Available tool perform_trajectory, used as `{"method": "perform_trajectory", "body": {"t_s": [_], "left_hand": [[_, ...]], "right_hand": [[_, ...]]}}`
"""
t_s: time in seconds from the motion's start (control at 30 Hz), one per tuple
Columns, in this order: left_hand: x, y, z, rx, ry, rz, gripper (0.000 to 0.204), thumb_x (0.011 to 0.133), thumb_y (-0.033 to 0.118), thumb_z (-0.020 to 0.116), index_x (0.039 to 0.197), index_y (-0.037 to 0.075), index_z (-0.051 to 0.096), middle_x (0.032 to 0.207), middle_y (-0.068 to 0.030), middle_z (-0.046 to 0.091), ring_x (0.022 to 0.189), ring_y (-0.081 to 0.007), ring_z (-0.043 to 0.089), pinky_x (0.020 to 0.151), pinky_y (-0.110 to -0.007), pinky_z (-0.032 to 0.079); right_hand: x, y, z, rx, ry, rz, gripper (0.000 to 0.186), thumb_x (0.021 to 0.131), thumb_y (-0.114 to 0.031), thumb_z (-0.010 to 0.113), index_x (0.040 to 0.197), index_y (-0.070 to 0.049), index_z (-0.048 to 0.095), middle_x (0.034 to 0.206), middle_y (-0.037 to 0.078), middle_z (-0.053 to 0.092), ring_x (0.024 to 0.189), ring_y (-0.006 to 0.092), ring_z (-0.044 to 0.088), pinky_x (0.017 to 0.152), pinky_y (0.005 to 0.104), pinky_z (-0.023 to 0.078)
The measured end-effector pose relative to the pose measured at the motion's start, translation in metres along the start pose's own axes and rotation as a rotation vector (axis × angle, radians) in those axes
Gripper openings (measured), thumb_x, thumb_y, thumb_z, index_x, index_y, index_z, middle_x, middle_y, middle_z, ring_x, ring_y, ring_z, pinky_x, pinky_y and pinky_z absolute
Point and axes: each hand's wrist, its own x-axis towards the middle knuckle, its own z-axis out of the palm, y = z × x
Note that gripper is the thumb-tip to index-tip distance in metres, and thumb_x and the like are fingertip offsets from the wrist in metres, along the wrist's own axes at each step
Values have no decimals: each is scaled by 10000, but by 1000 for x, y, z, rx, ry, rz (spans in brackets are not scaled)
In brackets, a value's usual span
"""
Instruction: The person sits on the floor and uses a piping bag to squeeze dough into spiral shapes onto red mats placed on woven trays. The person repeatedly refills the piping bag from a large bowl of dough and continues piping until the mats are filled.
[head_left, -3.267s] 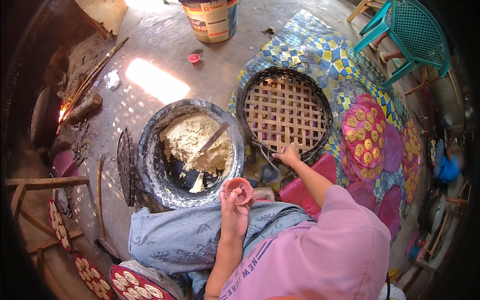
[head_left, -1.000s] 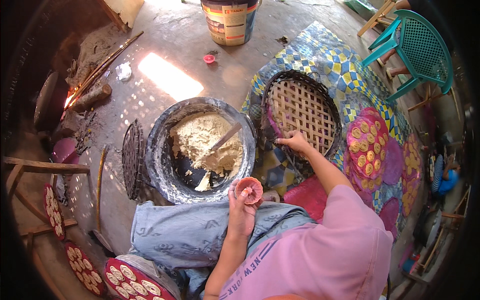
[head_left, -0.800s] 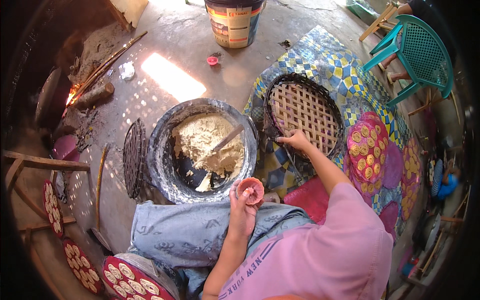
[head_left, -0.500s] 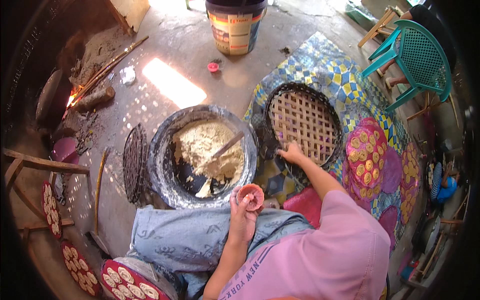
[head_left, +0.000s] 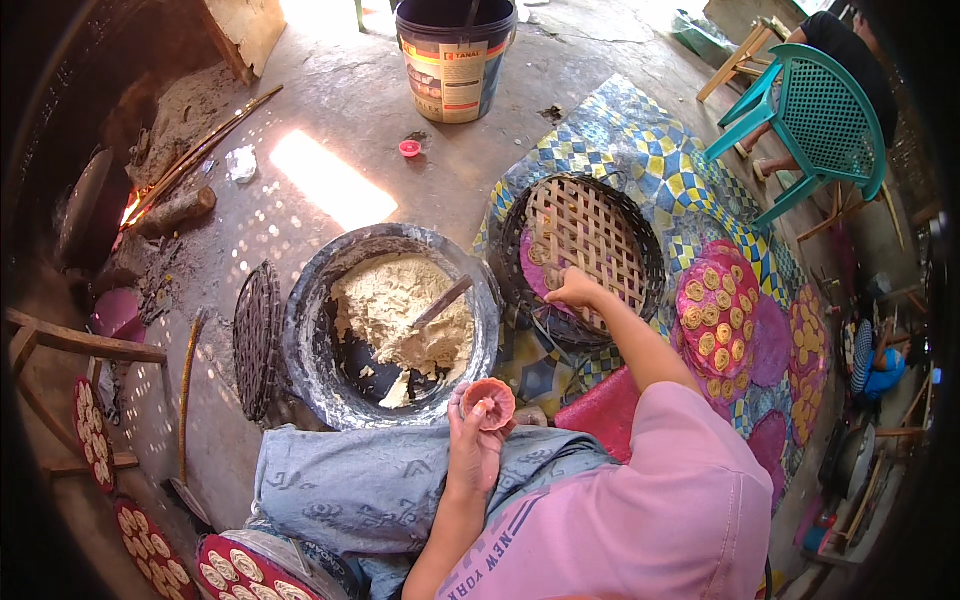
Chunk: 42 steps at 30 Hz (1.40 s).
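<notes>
My left hand (head_left: 472, 447) is closed around a small salmon-pink cup (head_left: 494, 391), mouth up, in front of my lap; the thumb reaches over its rim. To its upper left stands a wide dark basin (head_left: 303, 335) holding pale, thick dough (head_left: 385, 295) and a flat wooden stick (head_left: 442, 302). My right hand (head_left: 574, 289) reaches to the left part of a round dark-rimmed basket with a bamboo lattice (head_left: 612, 235). Its fingers are pinched at the edge of a thin pink round sheet (head_left: 534, 262), which shows along the lattice's left side.
Pink round mats with coiled dough pieces (head_left: 718, 310) lie on patterned sheeting at right; more dough-topped red mats (head_left: 240, 572) are at lower left. A large bucket (head_left: 455, 80) stands ahead, near a small red cup (head_left: 410, 149). A fire (head_left: 132, 208) burns at left. Someone sits by a green chair (head_left: 832, 110).
My right hand has moved from the basket's near rim in over its left part, and the pink sheet has come into sight there. My left hand keeps the cup.
</notes>
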Motion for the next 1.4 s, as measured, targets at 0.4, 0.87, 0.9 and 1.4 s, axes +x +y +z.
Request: {"method": "perform_trajectory", "body": {"t_s": [0.4, 0.87, 0.9, 1.4], "left_hand": [[-3, 0, 2, 1, 10, 13, 501, 878, 245, 642, 1300, 174, 382, 1180, -51, 521, 1046, -206, 585, 823, -378, 532], [2, -11, -12, -47, -11, -7, 665, 869, 291, 708, 1374, 206, 284, 1267, -25, 492, 1115, -160, 518, 869, -352, 454], [1, -11, -12, -63, -12, 20, 679, 872, 281, 705, 1388, 187, 272, 1266, -37, 492, 1116, -165, 519, 858, -355, 470], [-4, 5, 2, -44, 35, 87, 512, 870, 199, 647, 1301, 134, 378, 1189, -62, 516, 1037, -204, 577, 829, -365, 525]], "right_hand": [[-116, -118, -206, -480, 532, -129, 185, 770, -42, 586, 911, 49, 664, 1024, 241, 616, 927, 396, 631, 810, 444, 506], [-47, -475, 61, -736, 337, -1467, 266, 872, -189, 589, 1113, -84, 629, 1089, 86, 633, 1082, 273, 565, 840, 372, 493], [-40, -490, 87, -733, 359, -1540, 230, 864, -164, 597, 1072, -77, 643, 1080, 83, 639, 1028, 263, 584, 829, 375, 491], [53, -133, -61, 117, 160, -731, 362, 865, -268, 691, 1108, -14, 604, 979, 157, 664, 876, 223, 629, 788, 371, 493]]}}
